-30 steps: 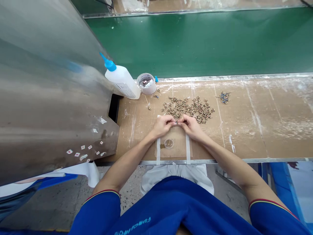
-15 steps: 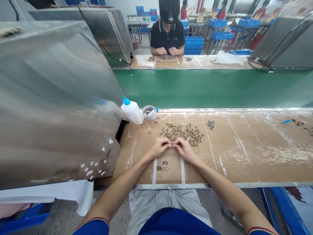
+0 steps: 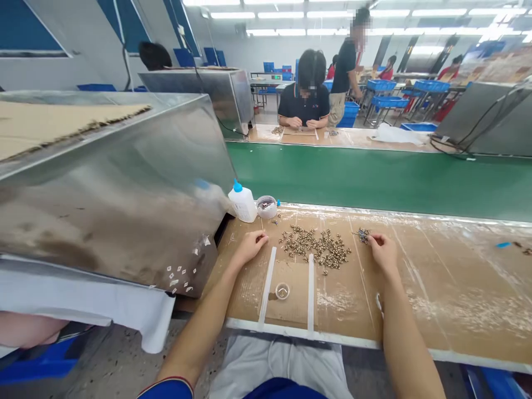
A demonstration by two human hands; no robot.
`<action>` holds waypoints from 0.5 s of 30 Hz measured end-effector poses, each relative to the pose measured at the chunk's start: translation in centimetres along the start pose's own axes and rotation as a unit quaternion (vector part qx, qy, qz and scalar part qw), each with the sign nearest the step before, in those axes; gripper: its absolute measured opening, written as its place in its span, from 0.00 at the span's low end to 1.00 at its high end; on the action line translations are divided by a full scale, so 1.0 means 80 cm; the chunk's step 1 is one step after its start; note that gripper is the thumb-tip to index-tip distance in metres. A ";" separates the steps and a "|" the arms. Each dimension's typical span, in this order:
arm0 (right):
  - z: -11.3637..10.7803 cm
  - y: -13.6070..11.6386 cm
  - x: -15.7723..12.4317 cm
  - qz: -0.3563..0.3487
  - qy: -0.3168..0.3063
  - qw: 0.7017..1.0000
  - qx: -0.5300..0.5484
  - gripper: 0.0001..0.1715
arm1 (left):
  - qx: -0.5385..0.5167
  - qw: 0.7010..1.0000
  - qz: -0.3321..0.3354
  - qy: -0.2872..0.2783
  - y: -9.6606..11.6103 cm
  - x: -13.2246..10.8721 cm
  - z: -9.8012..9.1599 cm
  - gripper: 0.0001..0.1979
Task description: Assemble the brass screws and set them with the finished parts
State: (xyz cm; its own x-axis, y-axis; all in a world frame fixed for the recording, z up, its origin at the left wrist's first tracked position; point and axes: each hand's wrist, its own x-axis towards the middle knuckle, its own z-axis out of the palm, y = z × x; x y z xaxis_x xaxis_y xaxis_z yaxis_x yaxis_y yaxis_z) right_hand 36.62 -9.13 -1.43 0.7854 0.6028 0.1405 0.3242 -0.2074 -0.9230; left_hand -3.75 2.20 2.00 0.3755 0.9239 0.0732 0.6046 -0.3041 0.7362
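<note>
My left hand (image 3: pixel 251 247) is closed in a pinch over the cardboard, left of a spread of small gold-coloured metal pieces (image 3: pixel 318 245). What its fingertips hold, if anything, is too small to make out. My right hand (image 3: pixel 384 252) reaches to a small heap of grey-blue pieces (image 3: pixel 363 235) on the right. Its thumb and fingers press together at the heap's edge, and anything between them is hidden. Nearer my body, a small round clear dish (image 3: pixel 282 291) stands on a cardboard patch between two strips of white tape (image 3: pixel 311 293).
A white bottle with a blue cap (image 3: pixel 243 204) and a round tub (image 3: pixel 266 207) stand at the back left, beside a large metal housing (image 3: pixel 120 205). A green belt (image 3: pixel 374 174) runs behind the cardboard-covered bench. Across it sits a co-worker (image 3: pixel 303 105); another person stands behind.
My hands were together in front of the gold pieces and have parted. The left moved left; the right went to the grey-blue heap. The view has tilted up, and a standing person appears.
</note>
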 end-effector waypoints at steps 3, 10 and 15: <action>-0.007 0.011 0.009 0.020 0.027 0.999 -0.016 0.18 | 0.023 0.999 -0.027 0.039 0.002 -0.010 -0.002 0.09; -0.009 0.026 0.007 0.021 0.023 0.998 -0.049 0.18 | 0.086 0.949 -0.225 0.202 -0.003 -0.036 -0.007 0.14; -0.011 0.043 0.018 0.015 0.005 0.998 -0.066 0.19 | 0.092 0.924 -0.314 0.199 0.002 -0.016 -0.018 0.17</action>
State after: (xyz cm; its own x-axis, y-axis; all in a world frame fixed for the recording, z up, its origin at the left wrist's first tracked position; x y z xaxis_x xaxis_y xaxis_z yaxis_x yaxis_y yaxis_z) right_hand 39.29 -9.65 -4.08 0.8003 0.5879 0.1178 0.3669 -0.3248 -0.8717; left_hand -5.14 1.29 2.95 -0.3557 0.9326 -0.0610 0.7385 0.3205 0.5933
